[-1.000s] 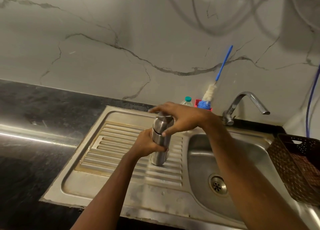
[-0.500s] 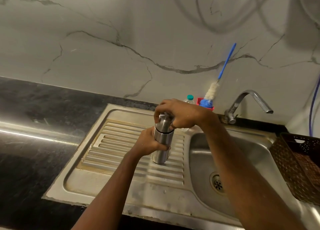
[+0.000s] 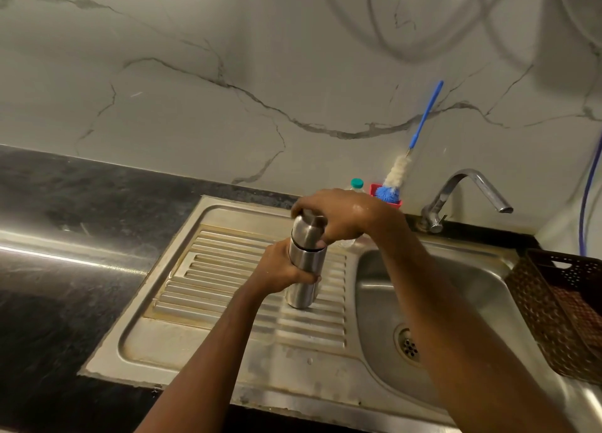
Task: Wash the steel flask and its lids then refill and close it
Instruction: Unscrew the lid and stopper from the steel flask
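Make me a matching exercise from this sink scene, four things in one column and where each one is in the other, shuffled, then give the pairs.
Things:
1. steel flask
2. bottle brush
3. brown basket
4. tap

Places:
A. at the right edge, beside the sink basin
B. upright on the ribbed drainboard, left hand round its body, right hand on its cap
C. behind the basin, spout pointing right
D. leaning on the marble wall, head in a red holder

Pairs: 1-B, 2-D, 3-A, 4-C
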